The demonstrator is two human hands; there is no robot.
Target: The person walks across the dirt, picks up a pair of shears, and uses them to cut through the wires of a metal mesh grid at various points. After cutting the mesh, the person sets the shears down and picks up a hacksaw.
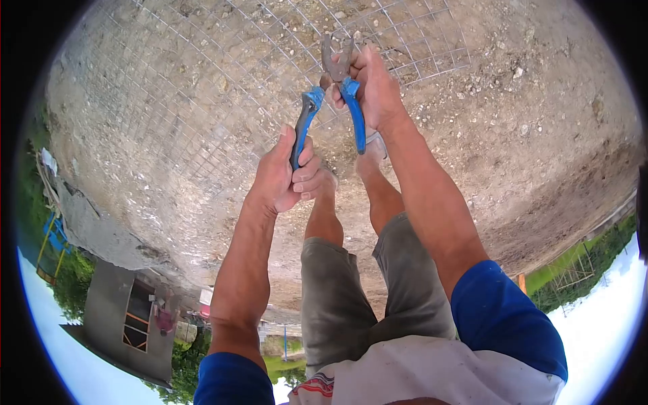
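My left hand (287, 172) grips the lower end of one blue-handled lever of a pair of cutting pliers (339, 84). My right hand (370, 88) clasps the other blue handle close to the metal jaws. The handles are spread apart. The jaws point at a thin wire mesh (223, 101) lying flat on the stony ground; whether they bite a wire I cannot tell. Both arms are stretched forward, with blue sleeves at the shoulders.
My own legs in grey shorts (364, 283) stand on the mesh, feet near the pliers. Bare gravelly ground (540, 135) spreads all round. A small grey building (128, 317), trees and grass lie at the picture's edge.
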